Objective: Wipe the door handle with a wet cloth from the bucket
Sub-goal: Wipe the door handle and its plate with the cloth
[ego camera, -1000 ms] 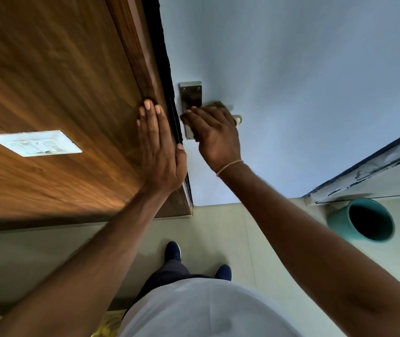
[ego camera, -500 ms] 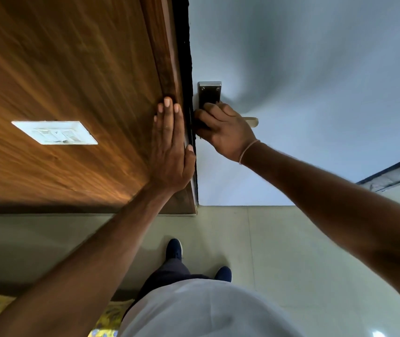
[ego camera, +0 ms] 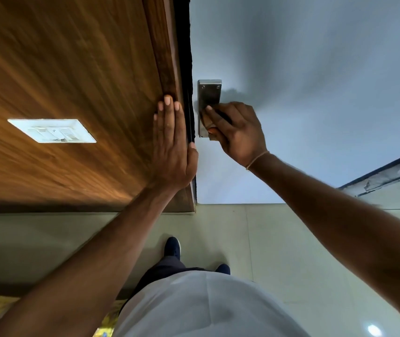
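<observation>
Pale grey door and tiled floor fill the view. Right hand is curled over the door handle, fingers closed; whether a cloth sits inside the grip I cannot tell. Left hand lies flat and open, holding nothing, on the wood-grained frame just left of the brushed-metal backplate, whose long axis runs vertically. Handle sits directly under the right hand, the nearer one; no bucket is in view
</observation>
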